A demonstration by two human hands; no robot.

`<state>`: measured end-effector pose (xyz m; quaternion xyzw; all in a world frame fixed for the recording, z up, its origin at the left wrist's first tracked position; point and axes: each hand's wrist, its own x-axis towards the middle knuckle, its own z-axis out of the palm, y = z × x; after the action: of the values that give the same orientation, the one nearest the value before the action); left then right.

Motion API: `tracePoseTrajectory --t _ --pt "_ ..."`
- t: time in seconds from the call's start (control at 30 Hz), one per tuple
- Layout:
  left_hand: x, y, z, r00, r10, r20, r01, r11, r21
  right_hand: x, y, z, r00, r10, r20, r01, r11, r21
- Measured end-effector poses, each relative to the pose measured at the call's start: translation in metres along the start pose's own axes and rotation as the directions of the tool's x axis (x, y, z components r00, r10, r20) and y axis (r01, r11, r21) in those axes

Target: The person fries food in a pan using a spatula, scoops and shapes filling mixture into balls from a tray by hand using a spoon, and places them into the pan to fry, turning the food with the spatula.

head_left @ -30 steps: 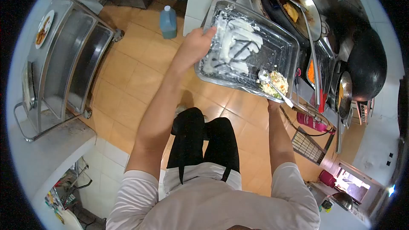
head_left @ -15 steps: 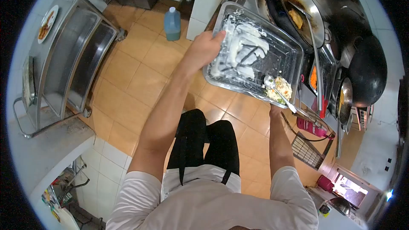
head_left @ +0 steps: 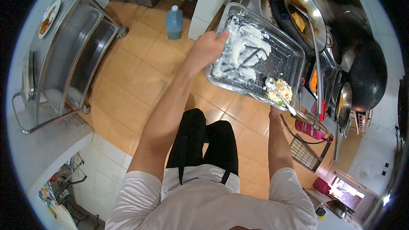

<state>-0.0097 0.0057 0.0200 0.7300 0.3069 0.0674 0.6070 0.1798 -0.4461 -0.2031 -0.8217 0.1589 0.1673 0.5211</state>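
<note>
My left hand [head_left: 208,47] is closed on the left rim of a rectangular metal tray [head_left: 289,51], thumb over the edge. White creamy residue [head_left: 245,51] is smeared across the tray's left part. In its near right corner lies a small heap of chopped white, orange and green food [head_left: 282,90], with a metal spoon [head_left: 281,96] resting in it, handle over the rim. My right hand [head_left: 276,110] holds the tray from below at that corner; its fingers are hidden under the metal.
Right of the tray is a stove with a wok [head_left: 304,15] holding food and a long-handled utensil. A dark wok [head_left: 367,76] and a small pan [head_left: 344,98] lie beyond. A steel trolley [head_left: 70,47] stands left; a blue jug [head_left: 174,23] is on the floor.
The tray and both hands have shifted very slightly to the right in view. My grip and the spoon's place in the food look the same.
</note>
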Motion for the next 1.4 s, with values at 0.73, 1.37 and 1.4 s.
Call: tracePoseTrajectory --t 0.73,1.37,1.4 --pt "-0.001 0.006 0.0 0.995 -0.096 0.024 0.095 0.995 0.011 -0.007 -0.007 0.0 0.999 0.042 -0.003 -0.042 0.994 0.099" --pt "-0.007 0.018 0.001 1.0 -0.026 0.011 0.027 0.999 -0.045 -0.045 0.004 -0.02 0.981 0.186 0.056 -0.193 0.968 0.162" --pt "-0.002 0.007 0.005 0.999 0.048 -0.015 -0.048 0.997 -0.066 -0.055 0.01 -0.026 0.98 0.19 0.05 -0.195 0.972 0.131"
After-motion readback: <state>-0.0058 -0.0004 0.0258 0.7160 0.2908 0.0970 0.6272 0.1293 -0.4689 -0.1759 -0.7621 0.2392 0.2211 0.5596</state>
